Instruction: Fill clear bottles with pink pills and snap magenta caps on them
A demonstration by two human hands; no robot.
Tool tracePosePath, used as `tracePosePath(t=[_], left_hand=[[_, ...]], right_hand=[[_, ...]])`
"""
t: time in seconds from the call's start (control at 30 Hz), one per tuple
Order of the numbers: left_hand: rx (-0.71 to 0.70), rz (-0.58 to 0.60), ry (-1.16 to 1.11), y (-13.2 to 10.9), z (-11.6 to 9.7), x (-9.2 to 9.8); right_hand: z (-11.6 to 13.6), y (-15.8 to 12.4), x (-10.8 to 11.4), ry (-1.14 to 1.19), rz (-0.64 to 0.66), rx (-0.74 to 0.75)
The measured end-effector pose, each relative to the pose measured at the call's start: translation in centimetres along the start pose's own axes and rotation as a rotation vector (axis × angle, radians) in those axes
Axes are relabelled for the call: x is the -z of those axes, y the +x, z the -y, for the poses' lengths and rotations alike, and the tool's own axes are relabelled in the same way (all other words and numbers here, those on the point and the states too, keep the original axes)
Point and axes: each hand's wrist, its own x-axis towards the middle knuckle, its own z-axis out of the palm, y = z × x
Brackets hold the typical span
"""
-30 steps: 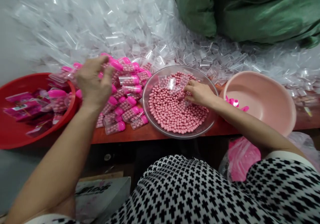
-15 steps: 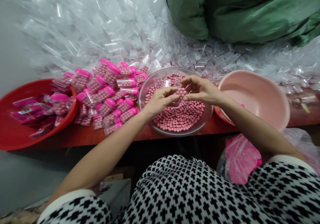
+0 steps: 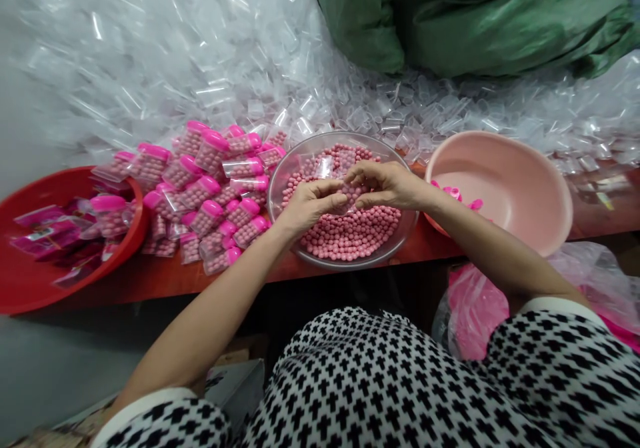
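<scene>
Over a wide clear bowl (image 3: 345, 265) of small pink balls (image 3: 350, 238), my two hands meet at a small clear plastic container (image 3: 352, 196) with pink balls inside. My left hand (image 3: 313, 205) pinches its left side between thumb and fingers. My right hand (image 3: 387, 185) curls around the right side, thumb below and fingertips above. The fingers partly cover the container, and its opening is hard to make out. Left of the bowl lies a heap of filled containers with bright pink caps (image 3: 207, 218).
A red basin (image 3: 135, 225) with pink packets stands at the left. To the right, a pale pink basin (image 3: 530, 195) holds loose pink caps (image 3: 453, 192). Many clear containers (image 3: 200, 48) are piled behind, beside a green sack (image 3: 480, 21). The red table's (image 3: 280, 269) front edge runs nearby.
The camera view has shifted slightly, and more pink caps show in the pale basin. My right fingers are closer to the container. Both hands stay above the bowl.
</scene>
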Motion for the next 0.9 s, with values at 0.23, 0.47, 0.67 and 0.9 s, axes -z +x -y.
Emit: tracePosePath(t=[0.23,0.47,0.67,0.9], left_hand=[[-0.023,-0.032,0.042,0.0,-0.2,-0.2],[-0.021,-0.019,-0.002,0.1,-0.2,0.0],[0.025,-0.034,-0.106,0.1,-0.3,-0.2],[0.040,-0.080,-0.221,0.3,-0.2,-0.2]], right_hand=[[-0.7,0.1,-0.3,0.217,0.067,-0.028],[-1.4,0.3,-1.2,0.382,0.039,-0.062],[-1.4,0.1,-1.5,0.545,-0.072,-0.139],[-0.5,0.2,-1.5,0.414,-0.221,-0.118]])
